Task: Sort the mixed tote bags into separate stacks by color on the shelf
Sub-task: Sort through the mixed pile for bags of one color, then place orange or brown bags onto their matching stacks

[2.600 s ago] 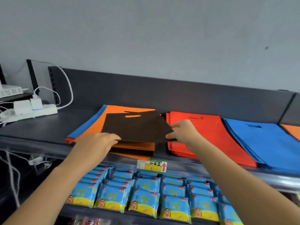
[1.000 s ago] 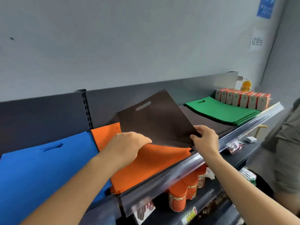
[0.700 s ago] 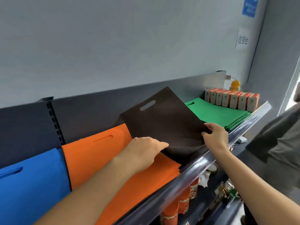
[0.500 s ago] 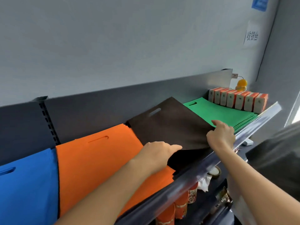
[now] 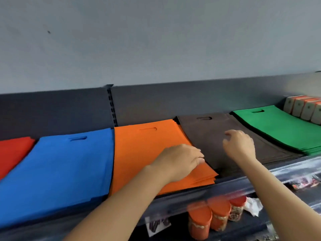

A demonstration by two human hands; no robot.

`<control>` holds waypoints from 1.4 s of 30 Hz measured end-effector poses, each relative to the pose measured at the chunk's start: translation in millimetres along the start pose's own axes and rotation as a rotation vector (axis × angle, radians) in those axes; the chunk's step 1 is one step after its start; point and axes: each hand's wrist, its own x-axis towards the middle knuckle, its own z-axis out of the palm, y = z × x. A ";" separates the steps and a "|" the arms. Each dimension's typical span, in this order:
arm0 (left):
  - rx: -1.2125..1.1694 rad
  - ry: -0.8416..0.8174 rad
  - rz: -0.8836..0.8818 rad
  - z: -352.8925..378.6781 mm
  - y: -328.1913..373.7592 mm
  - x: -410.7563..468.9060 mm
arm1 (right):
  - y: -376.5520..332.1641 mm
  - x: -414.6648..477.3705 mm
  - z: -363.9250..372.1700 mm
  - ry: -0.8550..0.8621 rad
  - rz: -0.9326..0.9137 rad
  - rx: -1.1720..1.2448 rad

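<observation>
Reaching over the brown tote stack [image 5: 208,136] on the shelf [image 5: 243,184].
Your left hand [image 5: 180,162] lies on the orange stack [image 5: 147,150], fingers straight, tips at the brown edge, gripping nothing; your right hand [image 5: 239,145] hangs above the brown tote stack, fingers loosely curled and empty. It lies flat between that and the green stack [image 5: 281,129].

Bare left hand [image 5: 180,162], bare right hand [image 5: 240,145], both forearms bare

Flat non-woven fabric tote bags are laid along the dark metal shelf [image 5: 231,184] in single-colour stacks, visible handle cut-outs toward the back edge: red stack [image 5: 12,153], blue stack [image 5: 60,167], orange stack [image 5: 147,150], dark brown stack [image 5: 213,134], green stack [image 5: 278,129], left to right.
</observation>
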 end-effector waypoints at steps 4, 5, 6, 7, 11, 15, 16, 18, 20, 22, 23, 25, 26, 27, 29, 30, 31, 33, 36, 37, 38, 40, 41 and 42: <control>0.096 0.024 -0.159 -36.3 -41.6 -82.6 | -84.1 -35.9 11.5 -0.037 -0.205 0.225; 0.113 0.040 -0.203 -46.2 -52.9 -106.9 | -108.1 -47.2 16.3 -0.053 -0.253 0.254; 0.132 0.060 -0.246 -55.1 -66.6 -132.0 | -133.1 -59.3 20.9 -0.064 -0.300 0.274; 0.154 0.082 -0.290 -64.5 -81.2 -159.0 | -159.5 -72.6 25.9 -0.077 -0.347 0.292; 0.256 0.180 -0.439 -96.6 -145.2 -277.5 | -265.7 -139.1 49.1 -0.173 -0.519 0.362; 0.318 0.241 -0.577 -128.0 -201.4 -406.4 | -372.8 -219.7 77.3 -0.280 -0.644 0.387; 0.327 0.255 -0.614 -135.3 -215.0 -438.5 | -399.9 -241.0 85.2 -0.310 -0.675 0.390; 0.331 0.268 -0.689 -149.6 -239.9 -497.1 | -450.6 -281.5 100.7 -0.358 -0.745 0.399; 0.329 0.270 -0.771 -163.3 -262.1 -549.7 | -494.1 -319.4 115.4 -0.415 -0.817 0.411; 0.319 0.279 -0.864 -176.0 -281.1 -595.8 | -531.5 -351.8 129.0 -0.467 -0.894 0.408; 0.321 0.286 -0.905 -180.6 -290.1 -616.7 | -548.3 -366.1 134.2 -0.488 -0.929 0.403; 0.316 0.294 -0.998 -185.5 -303.9 -655.2 | -580.1 -391.7 144.4 -0.527 -0.996 0.395; 0.305 0.293 -1.044 -185.8 -309.4 -672.8 | -594.5 -404.0 148.7 -0.550 -1.020 0.393; 0.288 0.288 -1.084 -185.5 -314.2 -689.0 | -608.5 -415.9 152.5 -0.574 -1.039 0.396; 0.262 0.274 -1.145 -183.0 -322.9 -715.0 | -632.7 -437.2 158.5 -0.636 -1.070 0.394; 0.256 0.269 -1.169 -181.8 -328.4 -729.4 | -647.5 -449.8 163.7 -0.673 -1.089 0.387; 0.249 0.270 -1.177 -179.8 -331.7 -735.2 | -655.3 -456.8 165.4 -0.720 -1.093 0.371; 0.240 0.272 -1.187 -176.5 -338.8 -746.1 | -670.9 -471.0 169.8 -0.839 -1.123 0.327; 0.246 0.249 -1.190 -175.2 -352.3 -757.5 | -689.8 -490.5 180.8 -0.951 -1.199 0.209; 0.247 0.236 -1.183 -176.3 -357.2 -759.1 | -694.0 -493.2 183.1 -0.946 -1.195 0.195; 0.249 0.225 -1.173 -178.1 -361.8 -759.9 | -697.9 -493.3 184.7 -0.932 -1.179 0.198; 0.253 0.205 -1.155 -182.5 -369.7 -758.6 | -703.4 -487.7 187.4 -0.934 -1.147 0.232; 0.252 0.192 -1.153 -184.2 -372.9 -757.0 | -704.4 -483.9 187.9 -0.954 -1.125 0.249; 0.250 0.180 -1.152 -185.5 -375.9 -755.4 | -704.6 -480.8 187.8 -0.978 -1.105 0.268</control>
